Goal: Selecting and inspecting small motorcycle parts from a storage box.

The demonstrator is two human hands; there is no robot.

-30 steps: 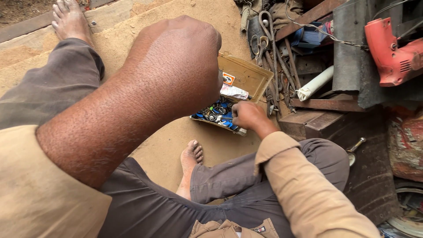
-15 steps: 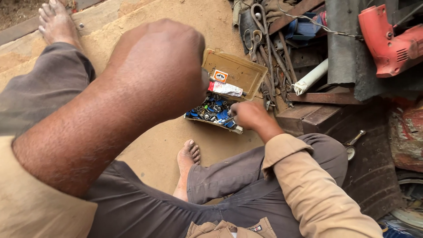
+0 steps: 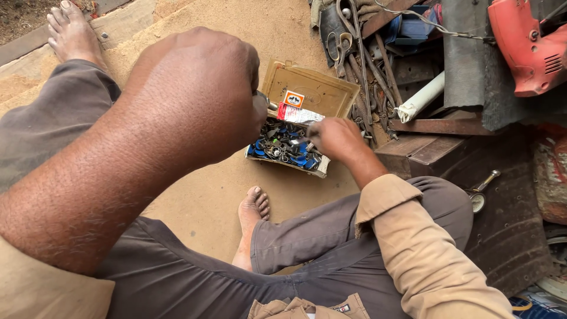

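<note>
On the sandy floor (image 3: 283, 35), before the feet, an open box (image 3: 298, 127) of small blue-and-metal parts is reached into by the right hand (image 3: 336, 139), fingers pinched narrow on something unseen; the left hand (image 3: 195, 100) is raised close, fingers hidden, grip untellable.

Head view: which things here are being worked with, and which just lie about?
In use:
right hand
left hand
open tan tin box of small blue-and-metal parts

Lying about:
red power drill
white rolled tube
rusty metal hand tools
</note>
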